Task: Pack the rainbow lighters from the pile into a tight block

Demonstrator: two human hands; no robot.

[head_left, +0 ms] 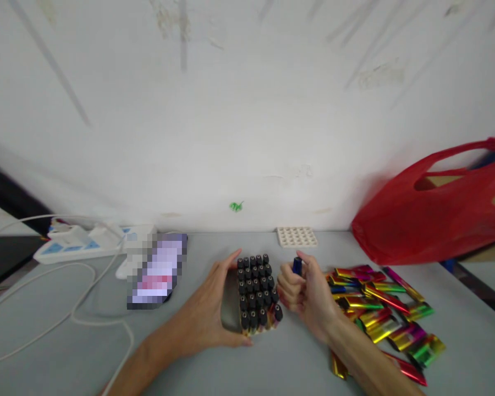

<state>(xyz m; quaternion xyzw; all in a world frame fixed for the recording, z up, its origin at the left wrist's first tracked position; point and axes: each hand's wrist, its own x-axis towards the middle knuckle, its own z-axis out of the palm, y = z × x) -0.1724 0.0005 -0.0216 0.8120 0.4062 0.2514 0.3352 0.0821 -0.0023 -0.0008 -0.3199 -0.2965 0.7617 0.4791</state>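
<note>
Rows of small black-topped pieces (256, 286) stand close together in a block on the grey table (206, 374). My left hand (206, 313) curves around the block's left side, thumb and fingers spread, with the thumb at its near left corner. Just right of the block, my right hand (303, 283) is curled around a small dark blue piece (297, 265), whose top sticks up between thumb and fingers. Shiny multicoloured foil sleeves (379, 324) lie in a loose pile to the right, partly behind my right forearm.
A white grid tray (297, 237) lies against the wall at the back. To the left are a phone (159, 272), a white power strip (78, 245) and loose white cables (82, 300). A red bag (433, 220) stands at the back right.
</note>
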